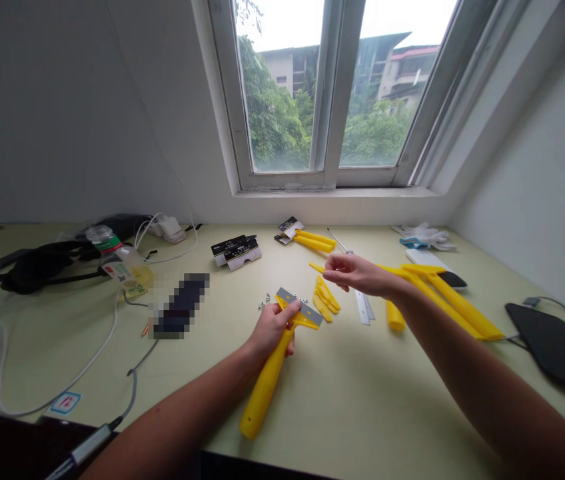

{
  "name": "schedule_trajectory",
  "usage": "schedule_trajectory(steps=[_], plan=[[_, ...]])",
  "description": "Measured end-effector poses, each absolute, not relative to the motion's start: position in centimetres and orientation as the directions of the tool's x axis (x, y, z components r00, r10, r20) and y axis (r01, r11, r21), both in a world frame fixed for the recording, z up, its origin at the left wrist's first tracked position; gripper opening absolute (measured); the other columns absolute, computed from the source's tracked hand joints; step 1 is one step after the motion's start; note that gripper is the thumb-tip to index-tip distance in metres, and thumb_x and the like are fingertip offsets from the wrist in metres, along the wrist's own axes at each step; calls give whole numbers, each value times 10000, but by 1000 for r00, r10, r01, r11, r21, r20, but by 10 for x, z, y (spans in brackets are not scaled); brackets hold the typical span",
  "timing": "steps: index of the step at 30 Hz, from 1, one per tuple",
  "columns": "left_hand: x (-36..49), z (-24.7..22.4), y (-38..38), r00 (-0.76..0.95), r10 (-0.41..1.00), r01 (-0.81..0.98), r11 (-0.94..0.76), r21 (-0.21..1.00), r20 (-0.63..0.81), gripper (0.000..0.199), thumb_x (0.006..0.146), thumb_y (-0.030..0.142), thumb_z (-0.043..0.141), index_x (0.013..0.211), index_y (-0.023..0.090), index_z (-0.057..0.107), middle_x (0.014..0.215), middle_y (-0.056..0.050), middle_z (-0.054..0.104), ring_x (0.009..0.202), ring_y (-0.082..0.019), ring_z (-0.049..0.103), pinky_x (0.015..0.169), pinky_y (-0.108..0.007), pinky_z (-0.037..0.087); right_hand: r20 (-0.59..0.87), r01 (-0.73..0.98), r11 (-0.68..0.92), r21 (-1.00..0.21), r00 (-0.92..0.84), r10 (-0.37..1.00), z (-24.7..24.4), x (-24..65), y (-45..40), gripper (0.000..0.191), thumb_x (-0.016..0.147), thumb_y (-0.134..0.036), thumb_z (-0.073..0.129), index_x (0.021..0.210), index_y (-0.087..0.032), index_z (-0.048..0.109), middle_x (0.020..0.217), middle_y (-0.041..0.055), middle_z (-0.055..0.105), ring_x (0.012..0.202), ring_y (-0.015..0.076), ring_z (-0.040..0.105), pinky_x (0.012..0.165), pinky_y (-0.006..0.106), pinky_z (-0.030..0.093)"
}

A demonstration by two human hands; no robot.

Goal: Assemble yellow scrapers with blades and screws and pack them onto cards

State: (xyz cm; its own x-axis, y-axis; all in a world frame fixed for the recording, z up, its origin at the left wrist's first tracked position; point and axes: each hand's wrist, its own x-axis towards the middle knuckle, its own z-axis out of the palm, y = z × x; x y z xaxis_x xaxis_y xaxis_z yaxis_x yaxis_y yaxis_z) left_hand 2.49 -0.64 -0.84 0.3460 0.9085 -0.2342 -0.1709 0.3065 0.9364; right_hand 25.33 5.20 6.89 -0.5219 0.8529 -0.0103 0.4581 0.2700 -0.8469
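My left hand (275, 327) is closed around the neck of a yellow scraper (267, 387), its thumb pressed on the metal blade (286, 295). The scraper's handle points down toward the table's near edge. My right hand (350, 273) hovers farther back with fingers curled together; what they pinch, if anything, is hidden. A yellow plastic strip (316, 267) shows at its fingertips, but I cannot tell whether they grip it. Below that hand lie several flat yellow plastic pieces (326, 299) and bare metal blades (362, 308). Small screws (265, 302) are scattered left of the held scraper's blade.
More yellow scrapers (455, 303) lie at right, beside a black tablet-like device (555, 343). A screwdriver (337, 239) and black packaging cards (236, 252) sit at the back. Leftward are a tilted bottle (122, 263), a blurred-out dark phone-like object (180, 310) and cables (95, 367).
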Motion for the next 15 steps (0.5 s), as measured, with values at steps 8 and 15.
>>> schedule_trajectory(steps=[8, 15], plan=[[25, -7, -7, 347, 903, -153, 321, 935, -253, 434, 778, 566, 633, 741, 148, 523, 455, 54, 443, 283, -113, 458, 260, -196, 285, 25, 338, 294, -894, -619, 785, 78, 239, 38, 379, 828, -435, 617, 1102, -175, 586, 761, -1, 586, 658, 111, 542, 592, 255, 453], [25, -8, -7, 368, 902, -185, 311, 932, -227, 439, 783, 574, 627, 721, 158, 502, 491, 65, 439, 285, -108, 474, 260, -194, 290, -103, 378, 146, -914, -564, 819, 79, 236, 33, 430, 802, -433, 650, 1119, -156, 560, 720, 29, 655, 653, 171, 656, 609, 302, 525]])
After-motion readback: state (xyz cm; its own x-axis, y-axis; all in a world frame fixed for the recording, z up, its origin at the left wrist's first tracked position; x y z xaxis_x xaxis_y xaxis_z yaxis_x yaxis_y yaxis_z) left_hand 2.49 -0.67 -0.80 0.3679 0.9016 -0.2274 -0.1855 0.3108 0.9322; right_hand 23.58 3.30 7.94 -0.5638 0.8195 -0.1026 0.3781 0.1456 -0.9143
